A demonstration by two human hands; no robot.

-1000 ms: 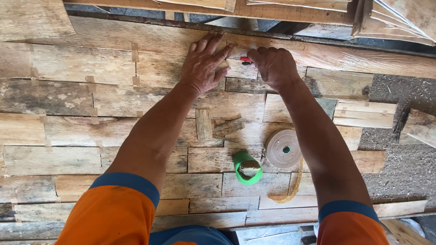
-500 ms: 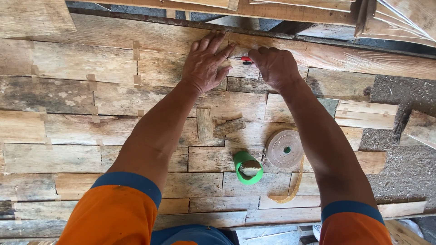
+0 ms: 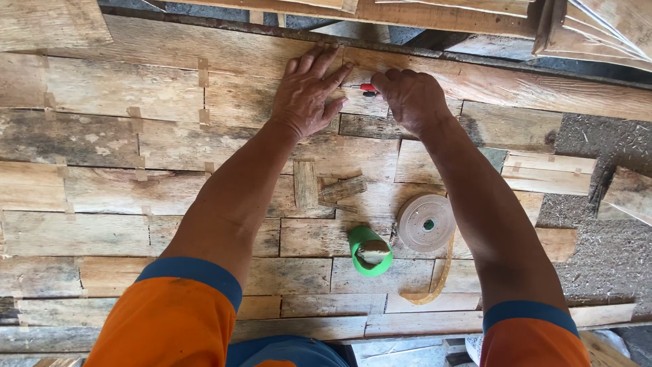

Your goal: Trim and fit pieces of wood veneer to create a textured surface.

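My left hand (image 3: 309, 92) lies flat with fingers spread on a sheet of thin wooden veneer pieces (image 3: 170, 102) joined by small tape strips. My right hand (image 3: 411, 98) is closed around a small red-handled tool (image 3: 369, 88), its tip at a seam between my two hands. Most of the tool is hidden by my fingers. A roll of tan paper tape (image 3: 426, 222) lies near my right forearm, its loose end curling downward. Beside it sits a green cup (image 3: 370, 251) with something pale brown inside.
Small loose wood scraps (image 3: 326, 187) lie below my left hand. Stacked boards (image 3: 475, 17) run along the far edge. A rough grey surface with sawdust (image 3: 598, 231) shows at the right, with more veneer pieces (image 3: 547, 173) on it.
Both hands stay at the same seam. The view has shifted slightly; nothing else has visibly moved.
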